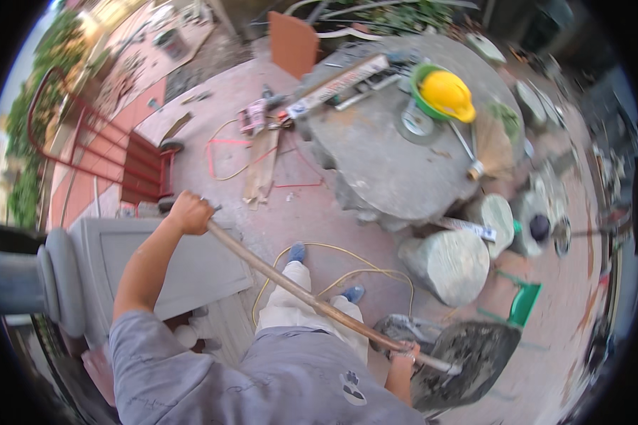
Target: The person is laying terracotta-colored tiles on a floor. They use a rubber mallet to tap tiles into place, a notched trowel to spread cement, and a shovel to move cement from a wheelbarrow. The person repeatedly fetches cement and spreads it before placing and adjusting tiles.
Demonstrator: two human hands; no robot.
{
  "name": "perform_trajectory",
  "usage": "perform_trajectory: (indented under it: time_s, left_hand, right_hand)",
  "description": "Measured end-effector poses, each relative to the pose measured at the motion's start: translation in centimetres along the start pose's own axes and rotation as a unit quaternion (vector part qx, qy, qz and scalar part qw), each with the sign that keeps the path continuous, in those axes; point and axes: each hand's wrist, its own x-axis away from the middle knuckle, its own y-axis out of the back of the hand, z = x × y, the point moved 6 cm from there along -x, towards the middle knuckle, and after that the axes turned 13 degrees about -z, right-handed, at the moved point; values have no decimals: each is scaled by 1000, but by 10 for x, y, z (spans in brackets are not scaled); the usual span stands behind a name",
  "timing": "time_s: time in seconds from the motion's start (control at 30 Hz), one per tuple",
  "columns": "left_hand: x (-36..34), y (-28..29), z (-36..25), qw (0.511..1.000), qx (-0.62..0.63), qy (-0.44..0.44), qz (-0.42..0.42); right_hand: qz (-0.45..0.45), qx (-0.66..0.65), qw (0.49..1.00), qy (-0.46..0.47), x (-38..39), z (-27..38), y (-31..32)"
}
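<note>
Slanting across my body is a long-handled tool with a wooden shaft (283, 280). My left hand (190, 213) is closed around its upper end, arm stretched out to the left. Lower down on the right, my right hand (405, 352) grips the same shaft close to its pale lower end. That end lies over a dark wheelbarrow-like tub (500, 347) smeared with grey, mortar-like material. I cannot make out the tool's working head.
A round grey stone table (376, 156) ahead carries a yellow hard hat (446, 95), a broom (490, 152) and tools. Stone stools (446, 265) flank it. A red hand truck (131, 166) and grey plinth (149, 255) stand left. A yellow cord (365, 270) crosses the floor around my feet.
</note>
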Motion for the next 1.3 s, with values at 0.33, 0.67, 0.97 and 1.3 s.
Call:
perform_trajectory:
  time_s: [0.33,0.67,0.97,1.3]
  left_hand:
    - [-22,-76,193,994,73,62,-59]
    - [23,-127,433,978,98,166,-77]
    - [115,-186,554,941,113,317,-23]
    - [192,-210,642,877,76,475,-3]
  right_hand:
    - [1,45,998,52,113,-58,-112]
    - [169,114,975,85,258,-137,-336]
    - [210,195,952,106,370,-250,-545]
    - [290,349,886,100,577,-444,-766]
